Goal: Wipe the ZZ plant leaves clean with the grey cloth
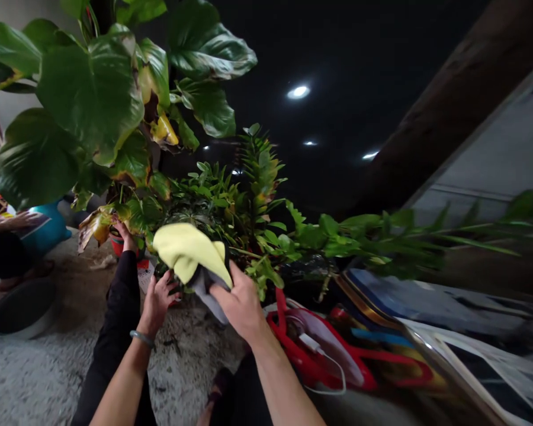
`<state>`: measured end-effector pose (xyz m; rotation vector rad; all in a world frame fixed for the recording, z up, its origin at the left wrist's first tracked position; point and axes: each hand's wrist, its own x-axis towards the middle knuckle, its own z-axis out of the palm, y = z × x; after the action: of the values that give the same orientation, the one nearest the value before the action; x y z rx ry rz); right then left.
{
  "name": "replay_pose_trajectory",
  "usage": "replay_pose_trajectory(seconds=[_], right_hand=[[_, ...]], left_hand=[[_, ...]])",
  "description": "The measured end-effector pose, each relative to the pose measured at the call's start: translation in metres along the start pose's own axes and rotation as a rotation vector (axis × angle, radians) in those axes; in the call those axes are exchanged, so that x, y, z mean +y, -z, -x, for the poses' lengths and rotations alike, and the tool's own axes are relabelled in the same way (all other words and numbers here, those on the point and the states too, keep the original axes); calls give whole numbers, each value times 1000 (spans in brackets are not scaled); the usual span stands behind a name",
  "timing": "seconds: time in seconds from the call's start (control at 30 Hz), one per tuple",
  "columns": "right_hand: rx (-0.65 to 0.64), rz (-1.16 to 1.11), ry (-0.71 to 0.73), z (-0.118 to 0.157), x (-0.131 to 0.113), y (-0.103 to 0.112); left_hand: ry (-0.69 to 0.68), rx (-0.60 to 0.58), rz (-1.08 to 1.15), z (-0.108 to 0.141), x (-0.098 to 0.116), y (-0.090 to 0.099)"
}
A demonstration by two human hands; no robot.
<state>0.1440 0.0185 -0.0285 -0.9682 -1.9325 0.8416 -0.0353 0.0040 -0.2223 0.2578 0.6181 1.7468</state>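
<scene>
My right hand (237, 302) grips a cleaning cloth (184, 248), yellow on one side and grey on the other. The cloth is bunched and hangs in front of the potted plants. My left hand (160, 299), with a pale bangle on the wrist, is to the left of the cloth. Its fingers are apart and bent toward dark green leaves; whether they touch a leaf I cannot tell. Behind the cloth grow small-leaved green plants (213, 195). A large-leaved plant (89, 94), some leaves yellowed and brown, rises at the upper left from a red pot (118, 244).
At the right lies a red bag (311, 355) with a white charger and cable (313, 343). Flat framed panels (448, 307) are stacked beyond it. A dark basin (22, 310) stands at the left, near another person's hand (13, 223) and a blue object (51, 228).
</scene>
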Motion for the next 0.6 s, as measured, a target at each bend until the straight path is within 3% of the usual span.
replay_pose_trajectory(seconds=[0.1, 0.2, 0.27, 0.33, 0.47, 0.53, 0.6], right_hand=[[73, 26, -31, -18, 11, -22], [-48, 130, -176, 1, 44, -45], [-126, 142, -254, 24, 60, -45], [-133, 79, -277, 39, 60, -31], [139, -19, -165, 18, 28, 4], [269, 7, -107, -2, 20, 9], [273, 44, -117, -12, 27, 0]], left_hand=[[-1, 36, -74, 6, 3, -6], [-20, 3, -51, 9, 11, -9], [-7, -16, -3, 6, 15, -7], [5, -5, 36, 3, 16, -3], [16, 63, -35, 0, 9, -3], [21, 71, -91, 3, 6, -6], [14, 70, -123, 7, 7, -9]])
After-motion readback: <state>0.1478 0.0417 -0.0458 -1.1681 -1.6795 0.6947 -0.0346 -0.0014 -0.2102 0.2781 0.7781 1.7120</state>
